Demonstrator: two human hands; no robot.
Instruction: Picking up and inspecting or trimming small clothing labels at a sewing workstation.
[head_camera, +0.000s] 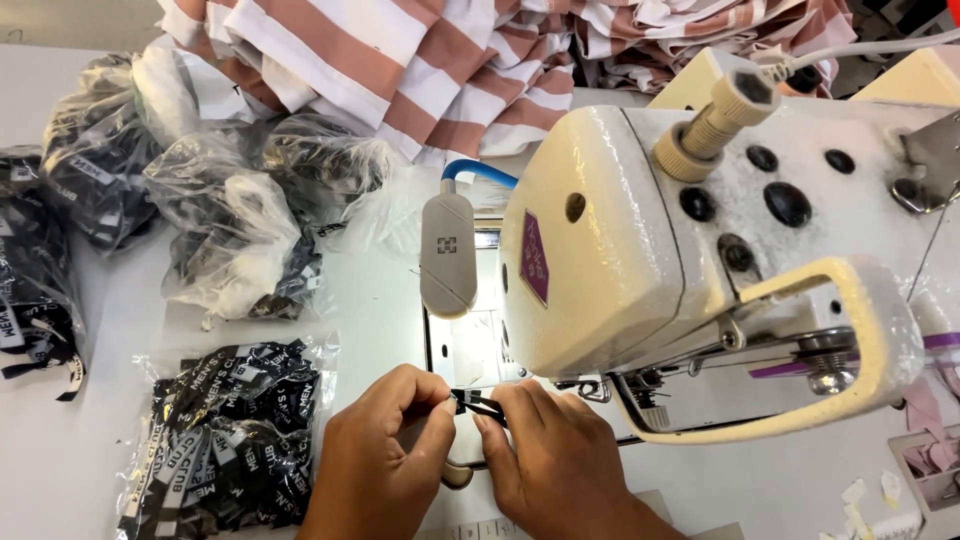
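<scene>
Together, both hands (470, 455) pinching black label (478, 403).

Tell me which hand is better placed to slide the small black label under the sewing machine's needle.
Probably the right hand. It pinches the small black woven label on the side nearest the cream sewing machine; its needle area is just beyond. The left hand holds the label's far end, beside the clear bag of black labels.

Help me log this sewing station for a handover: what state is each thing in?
Left hand: pinching the small black label.
Right hand: pinching the same label.
Sewing machine: upright, lamp unlit.
Bag of black labels: lying flat.
Striped fabric: heaped behind.
</scene>
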